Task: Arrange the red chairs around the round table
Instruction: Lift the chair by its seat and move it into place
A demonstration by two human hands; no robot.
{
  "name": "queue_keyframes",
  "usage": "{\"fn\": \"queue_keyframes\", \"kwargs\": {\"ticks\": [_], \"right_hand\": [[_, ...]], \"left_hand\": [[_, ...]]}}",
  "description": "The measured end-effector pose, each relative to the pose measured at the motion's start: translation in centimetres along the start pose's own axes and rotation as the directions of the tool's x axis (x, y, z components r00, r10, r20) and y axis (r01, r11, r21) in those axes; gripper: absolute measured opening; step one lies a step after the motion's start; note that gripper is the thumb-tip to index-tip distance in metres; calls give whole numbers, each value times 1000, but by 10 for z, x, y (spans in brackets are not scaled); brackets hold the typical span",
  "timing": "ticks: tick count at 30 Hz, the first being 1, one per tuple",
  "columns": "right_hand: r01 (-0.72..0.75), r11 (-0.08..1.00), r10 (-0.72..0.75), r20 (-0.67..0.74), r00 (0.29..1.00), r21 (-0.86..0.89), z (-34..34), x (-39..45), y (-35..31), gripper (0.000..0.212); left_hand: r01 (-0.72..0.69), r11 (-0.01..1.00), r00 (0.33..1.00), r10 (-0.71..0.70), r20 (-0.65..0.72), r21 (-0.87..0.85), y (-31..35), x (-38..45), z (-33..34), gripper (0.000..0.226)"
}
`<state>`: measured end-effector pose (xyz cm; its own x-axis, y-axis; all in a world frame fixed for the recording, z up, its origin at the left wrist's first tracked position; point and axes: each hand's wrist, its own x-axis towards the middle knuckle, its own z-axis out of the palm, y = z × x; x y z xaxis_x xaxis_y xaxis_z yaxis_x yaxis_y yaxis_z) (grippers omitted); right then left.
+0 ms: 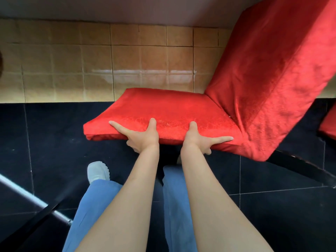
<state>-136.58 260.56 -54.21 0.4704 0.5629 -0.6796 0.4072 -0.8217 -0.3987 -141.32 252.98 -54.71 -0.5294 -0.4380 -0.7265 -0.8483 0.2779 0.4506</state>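
Gripping red chair, both hands

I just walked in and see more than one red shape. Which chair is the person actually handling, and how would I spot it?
Start at the tan tiled wall above the black floor. In front of it stands the red chair, its tall back leaning right. Unlike the red piece cut off at the right edge, both hands grip its seat's near edge: left hand, right hand.
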Motion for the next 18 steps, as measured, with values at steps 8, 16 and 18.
{"fn": "queue_keyframes", "kwargs": {"ticks": [8, 16, 18], "right_hand": [[-36, 996, 34, -38, 999, -75, 2, -51, 43, 127], [-116, 982, 106, -73, 992, -151, 1, -90, 99, 126], [-136, 978, 125, -75, 989, -157, -4, -97, 113, 126]], "left_hand": [[45, 986, 999, -44, -7, 163, 0, 20, -65, 120], [20, 958, 1000, -21, 0, 285, -15, 41, -126, 121], [23, 942, 1000, -21, -11, 335, -25, 45, -140, 121]]}}
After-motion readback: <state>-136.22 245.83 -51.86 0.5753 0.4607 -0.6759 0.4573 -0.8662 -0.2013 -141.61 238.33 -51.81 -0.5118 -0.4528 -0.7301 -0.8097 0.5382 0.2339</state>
